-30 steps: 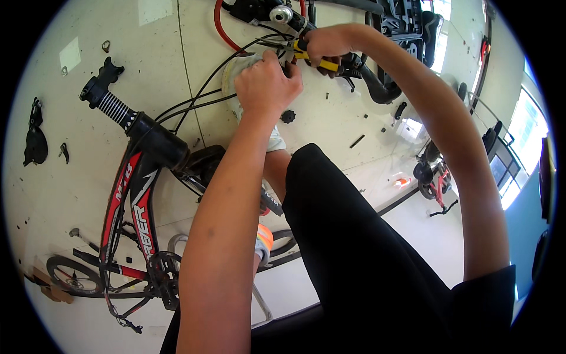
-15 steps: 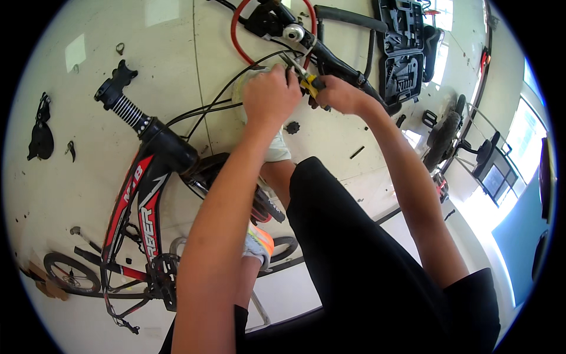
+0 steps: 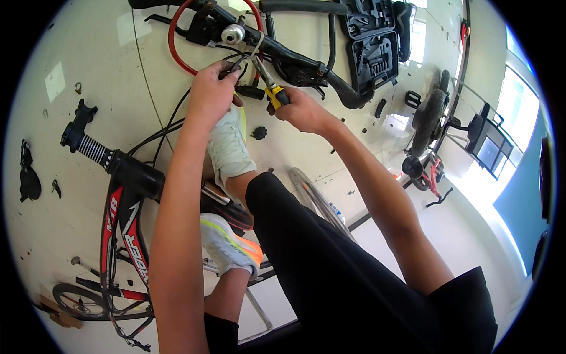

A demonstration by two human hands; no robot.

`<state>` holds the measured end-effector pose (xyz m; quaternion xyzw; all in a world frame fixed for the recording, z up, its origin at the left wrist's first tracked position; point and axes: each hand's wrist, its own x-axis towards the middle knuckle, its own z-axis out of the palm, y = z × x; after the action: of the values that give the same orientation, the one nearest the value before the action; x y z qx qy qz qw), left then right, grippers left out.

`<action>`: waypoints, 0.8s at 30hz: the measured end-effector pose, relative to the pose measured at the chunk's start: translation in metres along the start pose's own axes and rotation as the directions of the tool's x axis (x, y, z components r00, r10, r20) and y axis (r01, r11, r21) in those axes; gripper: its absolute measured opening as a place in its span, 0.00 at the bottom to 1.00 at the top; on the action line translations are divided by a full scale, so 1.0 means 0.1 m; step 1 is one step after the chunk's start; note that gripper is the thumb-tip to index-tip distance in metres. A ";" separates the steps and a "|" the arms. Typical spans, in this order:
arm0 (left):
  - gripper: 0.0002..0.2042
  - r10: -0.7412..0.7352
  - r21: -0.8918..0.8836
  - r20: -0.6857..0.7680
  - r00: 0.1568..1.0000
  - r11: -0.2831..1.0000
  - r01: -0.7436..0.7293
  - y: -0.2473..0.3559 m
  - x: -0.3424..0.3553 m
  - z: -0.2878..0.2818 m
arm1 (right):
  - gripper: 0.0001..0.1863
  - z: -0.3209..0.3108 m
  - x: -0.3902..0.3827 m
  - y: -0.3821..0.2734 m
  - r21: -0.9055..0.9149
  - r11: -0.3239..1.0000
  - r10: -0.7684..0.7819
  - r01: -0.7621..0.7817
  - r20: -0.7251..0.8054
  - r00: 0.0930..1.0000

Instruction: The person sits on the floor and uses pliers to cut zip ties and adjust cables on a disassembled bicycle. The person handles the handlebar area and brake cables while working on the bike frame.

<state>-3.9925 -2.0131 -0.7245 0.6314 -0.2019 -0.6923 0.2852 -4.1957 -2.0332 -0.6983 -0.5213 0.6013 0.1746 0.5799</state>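
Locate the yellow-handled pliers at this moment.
In the head view, top centre: the yellow-handled pliers are in the right hand, jaws toward the cable by the left hand, below the handlebar.

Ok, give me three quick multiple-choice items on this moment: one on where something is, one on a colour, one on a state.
1. Where does the open tool case lie?
A. On the floor beyond the handlebar
B. On the person's lap
C. Beside the small rear wheel at lower left

2. What colour are the grips of the pliers in the right hand?
A. Blue
B. Yellow and black
C. White

3. What is the left hand doing?
A. Resting flat on the floor
B. Holding a shoe
C. Pinching the cables by the handlebar

Answers:
1. A, the case sits open at the top of the view, past the bar.
2. B, yellow shows just above the fist.
3. C, its fingers close on the cables near the silver bell.
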 end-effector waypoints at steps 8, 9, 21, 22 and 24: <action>0.09 -0.078 -0.043 0.217 0.973 0.995 0.089 0.31 0.22 -0.23 | 0.18 0.01 -0.13 0.04 -0.214 0.974 0.060 -0.069 -0.050 0.997; 0.09 -0.061 -0.065 0.217 0.974 0.995 0.077 0.28 0.24 -0.24 | 0.18 0.04 -0.14 0.15 -0.251 0.966 0.054 -0.065 -0.050 0.997; 0.11 0.063 -0.262 0.395 0.917 0.964 0.046 0.17 0.30 -0.44 | 0.13 0.01 -0.15 -0.17 0.299 0.953 0.020 -0.041 0.075 0.997; 0.12 0.055 -0.255 0.400 0.915 0.965 0.053 0.17 0.31 -0.44 | 0.14 -0.02 -0.12 -0.22 0.269 0.962 0.032 -0.054 0.087 0.996; 0.11 0.039 -0.245 0.380 0.924 0.968 0.060 0.16 0.31 -0.44 | 0.15 -0.09 -0.07 -0.33 0.239 0.968 0.047 -0.074 0.116 0.992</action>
<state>-3.9480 -2.0420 -0.7425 0.4439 -0.1605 -0.8235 0.3146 -4.1743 -2.0509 -0.6764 -0.4174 0.6010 0.1459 0.6658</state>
